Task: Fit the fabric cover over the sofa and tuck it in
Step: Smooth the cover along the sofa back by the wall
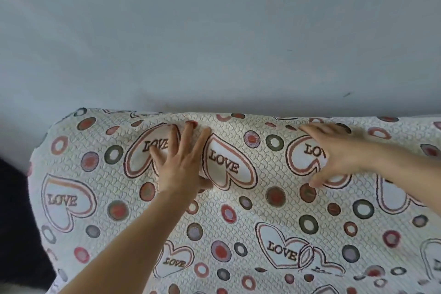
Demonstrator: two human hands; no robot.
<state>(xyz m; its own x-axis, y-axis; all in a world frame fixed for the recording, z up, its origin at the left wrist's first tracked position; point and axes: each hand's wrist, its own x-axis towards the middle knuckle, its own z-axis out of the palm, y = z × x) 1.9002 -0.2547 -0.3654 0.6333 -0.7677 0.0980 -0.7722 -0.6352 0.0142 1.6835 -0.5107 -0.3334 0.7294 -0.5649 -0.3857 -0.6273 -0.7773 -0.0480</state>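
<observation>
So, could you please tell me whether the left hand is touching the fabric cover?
Touching. The head view shows the left hand lying on the fabric cover near its top edge, spread fingers pressed flat against the cloth with no gap.

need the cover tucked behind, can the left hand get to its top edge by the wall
Probably yes: the left hand lies flat on the fabric cover, fingertips just short of its top edge, nothing between. The gap to the wall looks tight.

R hand [338, 153] blurred; cover [238, 222] cut off right & btm.
</observation>
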